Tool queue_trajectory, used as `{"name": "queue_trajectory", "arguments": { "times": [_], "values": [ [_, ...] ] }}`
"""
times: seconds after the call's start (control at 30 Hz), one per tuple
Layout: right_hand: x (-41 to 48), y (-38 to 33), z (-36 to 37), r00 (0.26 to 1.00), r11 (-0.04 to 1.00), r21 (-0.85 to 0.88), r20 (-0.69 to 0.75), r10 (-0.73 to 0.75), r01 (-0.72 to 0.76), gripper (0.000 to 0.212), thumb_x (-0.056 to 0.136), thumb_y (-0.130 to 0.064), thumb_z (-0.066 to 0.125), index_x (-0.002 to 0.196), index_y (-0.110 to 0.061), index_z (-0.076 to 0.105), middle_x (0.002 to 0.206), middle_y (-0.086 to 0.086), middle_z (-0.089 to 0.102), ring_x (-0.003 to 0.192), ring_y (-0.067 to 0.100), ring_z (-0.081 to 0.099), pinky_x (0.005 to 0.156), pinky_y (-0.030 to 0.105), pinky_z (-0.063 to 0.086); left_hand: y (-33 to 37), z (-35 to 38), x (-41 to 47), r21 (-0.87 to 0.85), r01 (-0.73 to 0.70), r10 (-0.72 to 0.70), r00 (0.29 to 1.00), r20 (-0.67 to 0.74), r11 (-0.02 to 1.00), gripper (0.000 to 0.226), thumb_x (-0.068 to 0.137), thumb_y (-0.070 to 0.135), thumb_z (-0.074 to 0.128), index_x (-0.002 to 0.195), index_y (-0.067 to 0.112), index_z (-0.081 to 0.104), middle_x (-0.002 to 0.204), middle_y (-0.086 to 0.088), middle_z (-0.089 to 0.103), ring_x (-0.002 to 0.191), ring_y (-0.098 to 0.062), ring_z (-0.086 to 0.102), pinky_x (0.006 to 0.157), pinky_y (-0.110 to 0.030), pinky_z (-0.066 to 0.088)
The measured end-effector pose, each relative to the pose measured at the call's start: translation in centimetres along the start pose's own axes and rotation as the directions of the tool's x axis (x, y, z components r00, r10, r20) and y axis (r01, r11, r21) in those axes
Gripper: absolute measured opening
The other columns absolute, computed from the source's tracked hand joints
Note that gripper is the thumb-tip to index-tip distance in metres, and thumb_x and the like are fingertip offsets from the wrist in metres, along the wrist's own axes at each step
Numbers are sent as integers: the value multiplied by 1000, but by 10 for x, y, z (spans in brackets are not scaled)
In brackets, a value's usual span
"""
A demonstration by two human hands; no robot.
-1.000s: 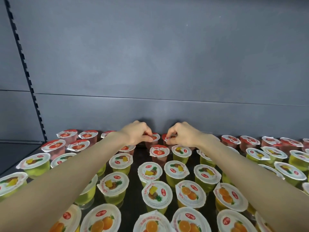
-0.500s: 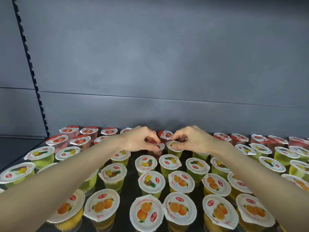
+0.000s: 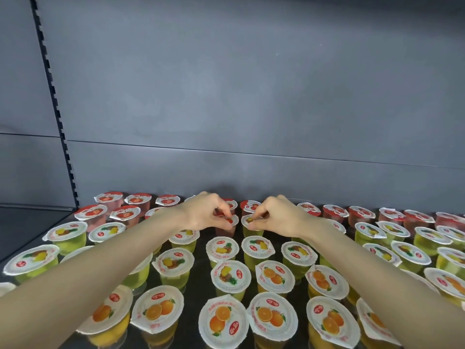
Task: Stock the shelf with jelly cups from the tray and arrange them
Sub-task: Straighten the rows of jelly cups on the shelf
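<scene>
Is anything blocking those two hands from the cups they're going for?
Nothing visible. The left hand pinches the lid edge of a red cup, and the right hand pinches the lid of the yellow cup beside it. The nearer cups sit below the forearms, not between.

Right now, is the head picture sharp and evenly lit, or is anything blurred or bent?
Head view: soft, even light, no glare; the slotted upright leans from wide-angle distortion; edge cups look stretched, softer; left hand pinching the strawberry cup and right hand pinching the pineapple cup are clear.
</scene>
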State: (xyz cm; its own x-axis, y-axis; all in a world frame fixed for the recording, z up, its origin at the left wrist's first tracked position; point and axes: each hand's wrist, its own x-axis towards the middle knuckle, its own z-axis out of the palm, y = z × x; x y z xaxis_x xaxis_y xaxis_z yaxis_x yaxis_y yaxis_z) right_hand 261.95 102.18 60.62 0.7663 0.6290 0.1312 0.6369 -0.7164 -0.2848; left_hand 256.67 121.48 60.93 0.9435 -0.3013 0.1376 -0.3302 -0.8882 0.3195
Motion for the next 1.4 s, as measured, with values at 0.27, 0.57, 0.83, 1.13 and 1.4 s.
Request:
{"name": "queue_trajectory", "arguments": {
  "times": [0.27, 0.57, 0.83, 1.13, 1.4],
  "values": [
    [-1, -4, -2, 1000, 999, -32, 9, -13, 14, 26, 88, -30, 64, 108, -15, 71, 99, -3, 60, 85, 9, 56, 79, 28, 50, 1, -3, -5, -29, 1, 0, 1000, 19, 1000, 29, 89, 26, 60, 116, 18, 66, 102, 11, 50, 93, -2, 47, 83, -18, 37],
    [3, -5, -4, 999, 998, -56, 52, -1, 4, 27, 90, -28, 63, 111, -12, 70, 117, 4, 64, 96, 14, 59, 84, 29, 48, 2, -1, -4, 1, 6, -6, 1000, 28, 1000, 29, 90, 26, 60, 117, 17, 65, 123, 1, 59, 99, -4, 48, 86, -20, 38],
    [4, -5, -3, 998, 999, -32, 49, 25, -23, 27, 88, -28, 65, 109, -11, 71, 111, 5, 69, 92, 16, 64, 84, 31, 53, 2, 2, -5, 13, 24, -24, 1000, 12, 1000, 30, 90, 27, 59, 118, 17, 64, 128, -1, 58, 116, -16, 53, 92, -26, 41],
    [0, -10, -3, 997, 996, -57, 27, 73, -71, 28, 87, -32, 65, 105, -12, 72, 104, 6, 70, 87, 17, 65, 84, 37, 55, 6, 2, -6, 2, 47, -47, 999, 4, 999, 30, 90, 26, 59, 118, 18, 64, 131, -2, 56, 118, -19, 53, 92, -27, 41],
    [-13, -18, -7, 996, 994, -56, -18, 89, -90, 38, 87, -39, 63, 115, -14, 68, 120, 4, 65, 100, 19, 63, 88, 39, 54, 8, 1, -11, 72, 53, -53, 999, -3, 996, 32, 91, 30, 58, 120, 18, 63, 134, -1, 54, 120, -21, 51, 98, -34, 42]
  ]
}}
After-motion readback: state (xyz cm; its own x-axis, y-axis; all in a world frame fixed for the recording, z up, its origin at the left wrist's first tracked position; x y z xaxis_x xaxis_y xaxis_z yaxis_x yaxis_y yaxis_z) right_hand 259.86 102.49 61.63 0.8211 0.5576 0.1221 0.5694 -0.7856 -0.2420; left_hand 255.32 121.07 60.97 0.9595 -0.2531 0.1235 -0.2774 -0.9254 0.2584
